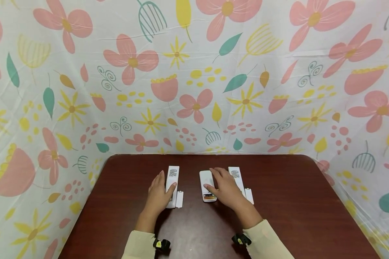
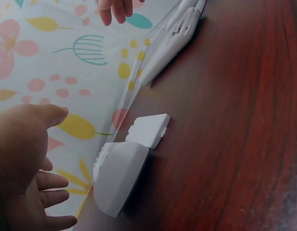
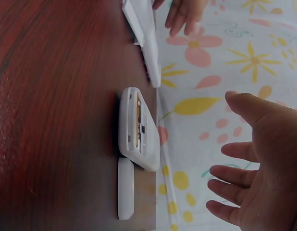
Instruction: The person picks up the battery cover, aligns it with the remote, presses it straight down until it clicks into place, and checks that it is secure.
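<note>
Progress: by my reading, opening is done on the middle remote [image 1: 206, 178] – its battery bay is uncovered and batteries [image 1: 209, 196] show inside. Left of it lies the left remote [image 1: 172, 178], and right of it the right remote [image 1: 237, 178]. The left cover [image 1: 179, 199] is off, between the left remote and the middle remote, just beside the former. The right cover [image 1: 249, 196] is also off, on the side of the right remote facing away from the middle one. Outstanding, as judged: neither loose cover is fitted. Bay contents of the outer two cannot be told; the hands hide too much.

Orientation: all three lie flat on the worktop [image 1: 191, 230], long axes running away from the person. The middle remote's bay end points toward the person, its far end leaning slightly left; the right remote leans left more clearly, the left one slightly right.

Hands: left hand [image 1: 160, 194] hovers over the left remote, fingers loosely spread, holding nothing. Right hand [image 1: 228, 189] – fingers likewise apart and empty – is above the middle remote and partly screens the right one.
</note>
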The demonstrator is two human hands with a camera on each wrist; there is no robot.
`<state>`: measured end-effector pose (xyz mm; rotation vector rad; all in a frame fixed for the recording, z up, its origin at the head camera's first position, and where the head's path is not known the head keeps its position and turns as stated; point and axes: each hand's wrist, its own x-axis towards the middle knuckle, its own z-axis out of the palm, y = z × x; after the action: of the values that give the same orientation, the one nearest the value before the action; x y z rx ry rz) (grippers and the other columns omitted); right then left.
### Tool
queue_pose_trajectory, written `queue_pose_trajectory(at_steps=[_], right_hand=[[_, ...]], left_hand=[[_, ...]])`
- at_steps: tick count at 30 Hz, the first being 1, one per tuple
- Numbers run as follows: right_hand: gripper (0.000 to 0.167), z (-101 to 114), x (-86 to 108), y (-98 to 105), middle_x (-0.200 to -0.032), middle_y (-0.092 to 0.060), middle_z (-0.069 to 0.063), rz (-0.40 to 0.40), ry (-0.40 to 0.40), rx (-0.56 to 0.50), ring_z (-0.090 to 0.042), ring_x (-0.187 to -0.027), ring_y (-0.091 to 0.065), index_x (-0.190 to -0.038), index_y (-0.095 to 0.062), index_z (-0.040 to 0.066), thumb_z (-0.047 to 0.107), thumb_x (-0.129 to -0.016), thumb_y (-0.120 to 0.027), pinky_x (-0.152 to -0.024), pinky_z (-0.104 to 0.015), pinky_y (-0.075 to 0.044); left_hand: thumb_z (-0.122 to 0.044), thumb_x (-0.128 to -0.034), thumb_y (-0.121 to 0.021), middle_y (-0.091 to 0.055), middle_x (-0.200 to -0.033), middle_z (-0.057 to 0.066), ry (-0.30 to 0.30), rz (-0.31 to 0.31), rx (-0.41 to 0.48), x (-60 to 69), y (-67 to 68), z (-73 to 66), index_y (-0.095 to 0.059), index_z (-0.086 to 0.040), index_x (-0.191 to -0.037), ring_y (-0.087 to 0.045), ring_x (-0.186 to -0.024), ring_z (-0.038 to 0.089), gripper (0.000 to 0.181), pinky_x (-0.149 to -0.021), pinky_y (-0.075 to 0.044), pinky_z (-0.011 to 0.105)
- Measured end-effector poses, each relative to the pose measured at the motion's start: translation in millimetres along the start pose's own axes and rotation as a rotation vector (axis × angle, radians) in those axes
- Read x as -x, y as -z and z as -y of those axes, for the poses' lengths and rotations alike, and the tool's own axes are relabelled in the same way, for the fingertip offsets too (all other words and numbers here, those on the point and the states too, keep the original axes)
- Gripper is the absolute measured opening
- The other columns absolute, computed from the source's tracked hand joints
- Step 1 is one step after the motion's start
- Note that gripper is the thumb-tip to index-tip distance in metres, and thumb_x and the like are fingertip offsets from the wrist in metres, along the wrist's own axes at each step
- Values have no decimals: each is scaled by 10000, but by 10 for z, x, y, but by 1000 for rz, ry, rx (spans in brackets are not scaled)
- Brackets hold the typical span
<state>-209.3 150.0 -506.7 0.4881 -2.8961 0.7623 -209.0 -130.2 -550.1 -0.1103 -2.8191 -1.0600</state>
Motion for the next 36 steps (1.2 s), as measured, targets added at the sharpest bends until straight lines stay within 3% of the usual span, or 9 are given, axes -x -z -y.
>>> queue_pose_trajectory(at_steps=[7, 17, 23, 36], right_hand=[[694, 32, 34, -31, -1452, -500, -199, 14, 20, -8, -407, -1355, -475, -1493, -470, 55, 411, -943, -697, -1114, -584, -402], [632, 30, 45, -142, -1355, -565, -189, -27, 61, -26, -385, -1275, -533, -1410, -561, 51, 333, -887, -775, -1083, -575, -419], [568, 53, 61, -183, -1310, -585, -175, -33, 77, -50, -381, -1234, -552, -1356, -601, 27, 290, -885, -779, -1054, -571, -439], [567, 170, 71, -218, -1303, -584, -128, 58, 66, -47, -326, -1192, -582, -1401, -583, 90, 336, -918, -746, -978, -496, -511]], left_hand=[[-408, -1005, -590, -339, -1591, 278, 30, 16, 11, 76, -25, 37, -206, 47, -1581, -311, -1472, 456, 829, -1172, -306, 624], [-305, -971, -644, -532, -1415, 241, 31, -40, 16, 142, -82, 104, -279, 90, -1543, -440, -1350, 433, 785, -1090, -416, 573], [-312, -955, -664, -551, -1383, 227, 45, -48, 22, 164, -116, 134, -262, 63, -1559, -448, -1349, 427, 817, -1088, -423, 566], [-297, -926, -707, -593, -1230, 194, 68, -67, 40, 181, -115, 136, -329, 79, -1527, -525, -1212, 385, 803, -1004, -469, 535]])
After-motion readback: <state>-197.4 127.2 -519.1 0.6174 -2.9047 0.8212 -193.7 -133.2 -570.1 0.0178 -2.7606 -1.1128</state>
